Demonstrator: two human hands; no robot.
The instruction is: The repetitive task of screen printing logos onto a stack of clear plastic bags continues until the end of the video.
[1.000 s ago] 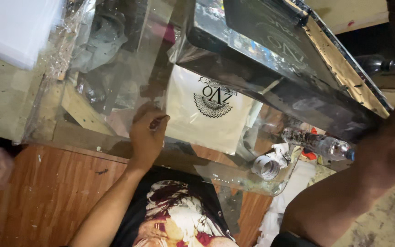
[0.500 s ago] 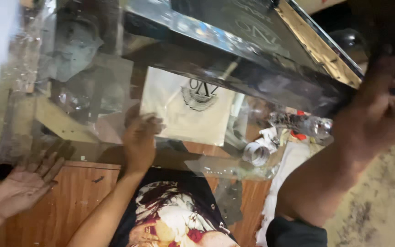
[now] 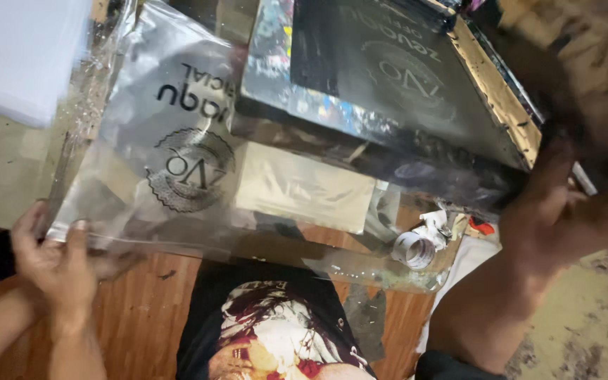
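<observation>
Nearest you is your black printed shirt, above the brown wooden desk. Your left hand is at the desk's near left edge. It is closed on the near edge of a clear plastic bag, with the thumb on top of the film. Just beside it, touching the same corner of the bag, a second hand comes in from the left and also pinches the film.

The bag is lifted off the desk and spreads up and away from you. A round black mark and black lettering are printed on it. Through it you can see a cream sheet lying flat.

To the right, near the desk's right edge, a roll of tape lies among crumpled scraps. Your right hand is wrapped around the near right corner of a wood-edged printing frame, which is tilted up over the bag. The hand is blurred, so you cannot make out single fingers.

At the far left corner sits a white stack.
</observation>
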